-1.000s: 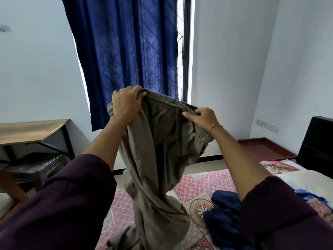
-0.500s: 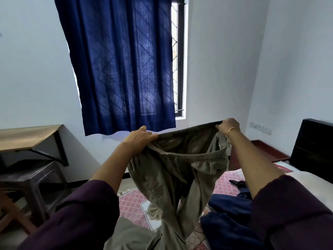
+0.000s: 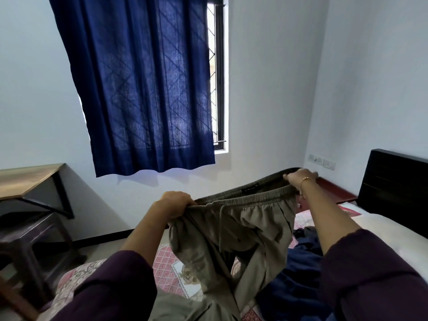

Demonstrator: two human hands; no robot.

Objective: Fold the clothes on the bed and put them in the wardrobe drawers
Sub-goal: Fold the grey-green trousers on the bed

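Observation:
Olive-grey trousers (image 3: 234,230) with an elastic waistband hang in the air over the bed. My left hand (image 3: 172,203) grips the left end of the waistband. My right hand (image 3: 301,178), with a thin bracelet at the wrist, grips the right end, higher and farther away. The waistband is stretched wide between them and the legs trail down onto the bed (image 3: 169,272), which has a pink patterned cover. Dark blue clothes (image 3: 298,274) lie in a heap on the bed under my right arm.
A wooden desk (image 3: 25,179) stands at the left wall with a dark plastic stool (image 3: 32,235) beneath it. A blue curtain (image 3: 141,89) covers the window ahead. A black headboard (image 3: 393,191) and a white pillow (image 3: 382,230) are at the right.
My hands have drawn apart, stretching the waistband wide, and have come down from curtain height to just above the bed. The right hand has moved far to the right.

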